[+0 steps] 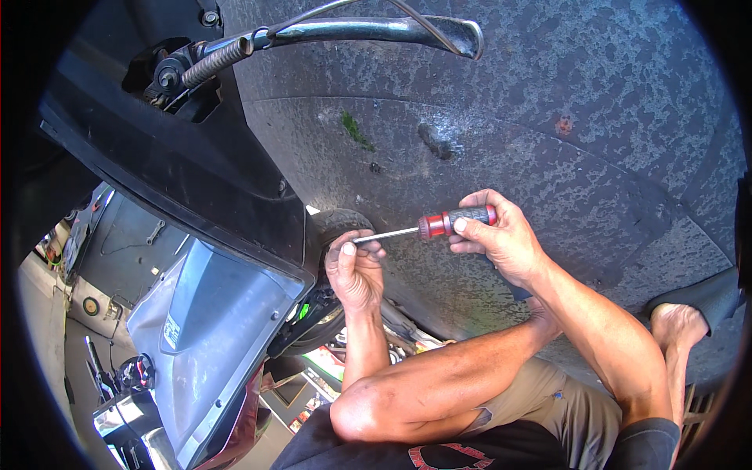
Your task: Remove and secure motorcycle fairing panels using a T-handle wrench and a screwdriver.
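Note:
A screwdriver (pixel 435 225) with a red and black handle lies level between my two hands. My right hand (pixel 495 235) grips its handle, thumb on top. At the other end, my left hand (pixel 356 270) pinches the tip of the metal shaft between thumb and fingers. Whether a screw or bit sits at that tip is too small to tell. Just left of my left hand is the corner of a scooter's black body panel (pixel 196 168), with a grey-blue panel (pixel 227 305) below it.
A chrome kickstand (pixel 352 31) with a spring (pixel 219 63) juts out at the top. Part of a tyre (pixel 345 223) shows behind my left hand. The worn dark floor (pixel 548 157) spreads behind the hands. Tools and parts lie at the far left.

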`<state>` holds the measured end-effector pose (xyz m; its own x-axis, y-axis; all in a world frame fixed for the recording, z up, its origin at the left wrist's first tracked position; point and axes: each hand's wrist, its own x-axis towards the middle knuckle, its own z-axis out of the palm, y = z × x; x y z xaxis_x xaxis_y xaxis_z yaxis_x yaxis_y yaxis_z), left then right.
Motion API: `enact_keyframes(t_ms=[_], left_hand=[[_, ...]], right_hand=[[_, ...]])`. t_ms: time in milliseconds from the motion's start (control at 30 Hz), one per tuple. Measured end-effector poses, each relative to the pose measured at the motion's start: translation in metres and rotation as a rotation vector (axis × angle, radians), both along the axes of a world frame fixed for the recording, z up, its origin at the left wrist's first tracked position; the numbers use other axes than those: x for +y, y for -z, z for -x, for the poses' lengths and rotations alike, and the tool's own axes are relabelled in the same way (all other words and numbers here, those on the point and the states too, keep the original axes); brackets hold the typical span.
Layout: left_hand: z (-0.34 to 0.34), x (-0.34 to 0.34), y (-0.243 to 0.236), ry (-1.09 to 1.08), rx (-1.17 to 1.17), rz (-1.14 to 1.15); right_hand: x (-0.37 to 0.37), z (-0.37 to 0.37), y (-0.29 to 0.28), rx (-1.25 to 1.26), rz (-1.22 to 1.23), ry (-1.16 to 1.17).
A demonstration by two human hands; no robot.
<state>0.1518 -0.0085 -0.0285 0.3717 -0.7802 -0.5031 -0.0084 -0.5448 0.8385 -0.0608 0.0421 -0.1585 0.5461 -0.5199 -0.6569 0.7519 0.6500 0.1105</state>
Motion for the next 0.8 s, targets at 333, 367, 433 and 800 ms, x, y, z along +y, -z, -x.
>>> enact_keyframes(t_ms=[333, 367, 433, 800], left_hand=[[-0.002, -0.003, 0.008, -0.157, 0.081, 0.026], [-0.003, -0.002, 0.006, -0.088, -0.043, 0.014], [-0.005, -0.002, 0.003, -0.036, -0.098, -0.003], [0.0, 0.007, 0.015, -0.226, -0.049, 0.012]], right_hand=[[-0.006, -0.015, -0.008, 0.083, 0.045, -0.002], [-0.007, -0.015, -0.008, 0.12, 0.06, 0.008], [-0.007, -0.012, -0.008, 0.131, 0.083, 0.009], [-0.009, -0.008, -0.008, 0.158, 0.11, 0.015]])
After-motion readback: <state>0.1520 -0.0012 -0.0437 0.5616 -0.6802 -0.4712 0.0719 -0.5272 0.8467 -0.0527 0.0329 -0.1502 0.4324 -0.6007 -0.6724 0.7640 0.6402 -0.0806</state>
